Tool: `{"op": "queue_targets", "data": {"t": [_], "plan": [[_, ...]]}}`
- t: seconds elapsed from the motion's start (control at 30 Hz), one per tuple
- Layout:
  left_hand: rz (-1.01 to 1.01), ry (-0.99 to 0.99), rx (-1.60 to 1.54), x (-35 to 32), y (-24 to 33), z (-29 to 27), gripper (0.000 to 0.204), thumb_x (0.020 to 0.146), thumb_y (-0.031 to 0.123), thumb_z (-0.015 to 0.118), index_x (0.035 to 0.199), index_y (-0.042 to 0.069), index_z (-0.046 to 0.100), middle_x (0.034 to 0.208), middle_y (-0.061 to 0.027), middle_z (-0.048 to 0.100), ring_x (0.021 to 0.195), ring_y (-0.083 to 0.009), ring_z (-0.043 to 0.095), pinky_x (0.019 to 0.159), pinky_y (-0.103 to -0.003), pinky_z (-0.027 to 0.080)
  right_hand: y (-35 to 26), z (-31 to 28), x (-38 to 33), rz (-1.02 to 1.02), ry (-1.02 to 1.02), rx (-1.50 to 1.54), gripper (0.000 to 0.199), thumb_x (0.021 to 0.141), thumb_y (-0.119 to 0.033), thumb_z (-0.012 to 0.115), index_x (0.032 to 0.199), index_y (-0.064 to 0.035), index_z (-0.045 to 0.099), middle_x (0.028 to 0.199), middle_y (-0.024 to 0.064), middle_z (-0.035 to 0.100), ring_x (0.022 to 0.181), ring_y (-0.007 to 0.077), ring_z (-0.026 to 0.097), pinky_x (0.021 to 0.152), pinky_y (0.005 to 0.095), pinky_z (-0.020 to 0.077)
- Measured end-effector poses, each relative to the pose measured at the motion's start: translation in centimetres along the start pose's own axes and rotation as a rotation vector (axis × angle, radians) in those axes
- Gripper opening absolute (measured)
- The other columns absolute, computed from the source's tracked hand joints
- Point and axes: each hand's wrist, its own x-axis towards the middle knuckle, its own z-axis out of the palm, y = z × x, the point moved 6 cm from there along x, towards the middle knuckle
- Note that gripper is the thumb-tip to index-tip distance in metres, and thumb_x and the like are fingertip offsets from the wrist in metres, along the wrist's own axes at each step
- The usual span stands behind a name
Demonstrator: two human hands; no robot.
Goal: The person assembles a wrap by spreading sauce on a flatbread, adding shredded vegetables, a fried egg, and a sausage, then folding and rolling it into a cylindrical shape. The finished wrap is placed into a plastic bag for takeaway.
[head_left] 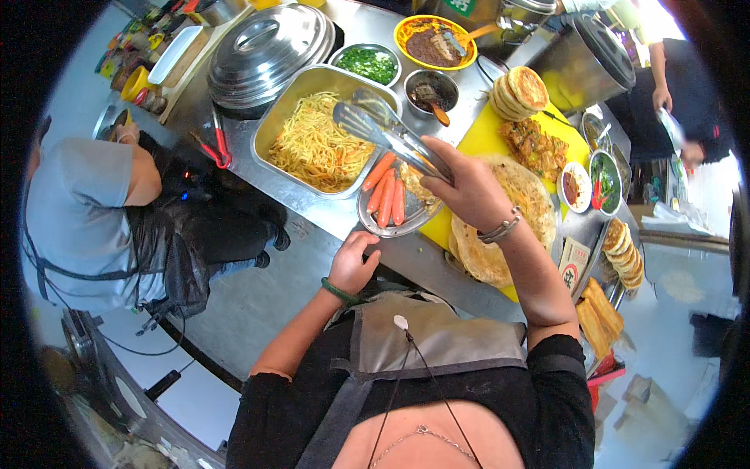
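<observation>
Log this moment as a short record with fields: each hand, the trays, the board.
right hand: holds metal tongs over the noodles
left hand: rests at the counter edge, holding nothing
square tray: shredded yellow noodles
oval tray: orange sausages
yellow board: large flatbread, stack of small round breads
nearby: a person in grey crouches on the left

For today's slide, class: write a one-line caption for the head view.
Right hand holds metal tongs over a tray of shredded noodles; left hand rests at the steel counter's edge.
</observation>
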Motion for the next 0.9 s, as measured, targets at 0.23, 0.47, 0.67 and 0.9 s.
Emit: {"op": "queue_targets", "data": {"t": [0.23, 0.47, 0.67, 0.9], "plan": [[0.186, -0.166, 0.028, 2.6, 4.5, 2.3, 0.021, 0.082, 0.002, 0.064, 0.102, -0.001, 0.061, 0.090, -0.0136, 0.061, 0.075, -0.0232, 0.063, 0.070, -0.031, 0.052, 7.0, -4.2, -11.1, 0.243, 0.233, -0.006, 0.051, 0.082, -0.012, 0.068, 0.129, -0.0033, 0.051, 0.093, 0.0212, 0.066, 0.083, 0.0303, 0.067, 0.075, 0.0362, 0.0513], [0.262, -0.392, 0.089, 2.6, 6.8, 7.8, 0.022, 0.081, 0.005, 0.064, 0.103, -0.001, 0.061, 0.092, -0.0151, 0.062, 0.078, -0.0264, 0.064, 0.070, -0.034, 0.051, 18.0, -4.7, -29.5, 0.762, 0.506, -0.146, 0.055, 0.081, -0.017, 0.069, 0.131, -0.0035, 0.051, 0.101, 0.0241, 0.066, 0.090, 0.0368, 0.066, 0.078, 0.0408, 0.0515], [0.220, -0.509, 0.089, 2.1, 8.8, 12.2, 0.024, 0.081, 0.005, 0.064, 0.103, -0.001, 0.061, 0.093, -0.0156, 0.062, 0.081, -0.0284, 0.064, 0.071, -0.035, 0.051, 19.2, -1.8, -30.9, 0.703, 0.580, -0.119, 0.054, 0.080, -0.011, 0.069, 0.131, -0.0056, 0.052, 0.102, 0.0208, 0.067, 0.080, 0.0341, 0.067, 0.072, 0.0401, 0.0521], [0.228, -0.513, 0.079, 1.2, 11.2, 15.7, 0.023, 0.079, 0.008, 0.066, 0.100, 0.001, 0.061, 0.092, -0.0151, 0.061, 0.080, -0.0310, 0.062, 0.070, -0.038, 0.051, 17.2, -0.3, -23.0, 0.412, 0.401, -0.398, 0.056, 0.082, -0.017, 0.066, 0.135, -0.0189, 0.050, 0.081, 0.0117, 0.060, 0.066, 0.0323, 0.064, 0.058, 0.0420, 0.0519]]}}
